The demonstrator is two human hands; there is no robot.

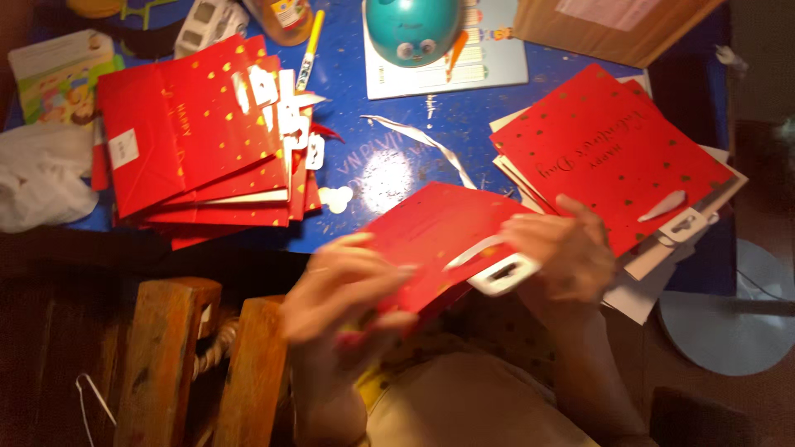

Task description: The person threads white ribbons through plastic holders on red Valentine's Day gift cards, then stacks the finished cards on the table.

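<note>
Both hands are gripping one red paper bag [431, 240] at the near edge of the blue table [397, 157], at 6 o'clock. The left hand [344, 290], blurred, is clasping its lower edge. The right hand [563, 252] is pinching its white handle tag [503, 275]. Red bag stacks are lying at 10 o'clock [199, 141] and 2 o'clock [613, 157].

The red gift bag [439, 240] looks like smooth paper with a faint sheen — its white hang tab [503, 275] looks plastic. The blue table [389, 157] is glossy and scuffed; the stool [199, 356] — rough bare wood.
</note>
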